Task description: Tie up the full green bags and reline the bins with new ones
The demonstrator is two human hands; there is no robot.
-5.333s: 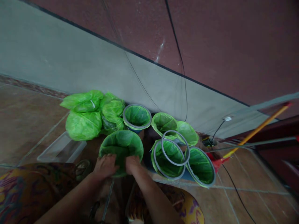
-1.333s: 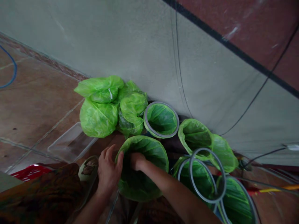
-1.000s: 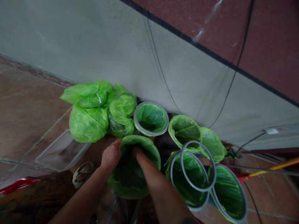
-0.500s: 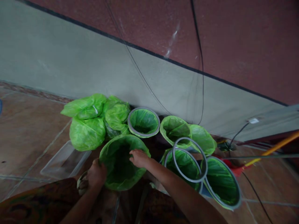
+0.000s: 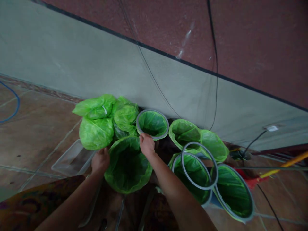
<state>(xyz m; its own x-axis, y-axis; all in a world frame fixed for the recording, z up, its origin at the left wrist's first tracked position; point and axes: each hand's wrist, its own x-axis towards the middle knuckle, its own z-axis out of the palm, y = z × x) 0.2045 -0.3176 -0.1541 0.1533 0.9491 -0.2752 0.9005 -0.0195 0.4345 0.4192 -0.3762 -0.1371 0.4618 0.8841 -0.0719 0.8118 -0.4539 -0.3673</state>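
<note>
A round container lined with a green plastic bag (image 5: 128, 165) stands on the floor right in front of me. My left hand (image 5: 100, 159) grips the bag's rim on its left side, fingers curled over the edge. My right hand (image 5: 147, 144) pinches the rim at the far right side, close to a grey-ringed green-lined container (image 5: 152, 123) behind it.
Tied green bags (image 5: 96, 131) are heaped at the left by the wall. More green-lined containers (image 5: 231, 192) with grey rings (image 5: 199, 165) stand to the right. A clear plastic tray (image 5: 73, 158) lies on the tiled floor. Cables hang down the wall; a yellow-handled tool (image 5: 281, 165) lies far right.
My right hand has moved from the near right of the bag's rim to its far edge. My left hand slid up along the left rim. The view shifted slightly.
</note>
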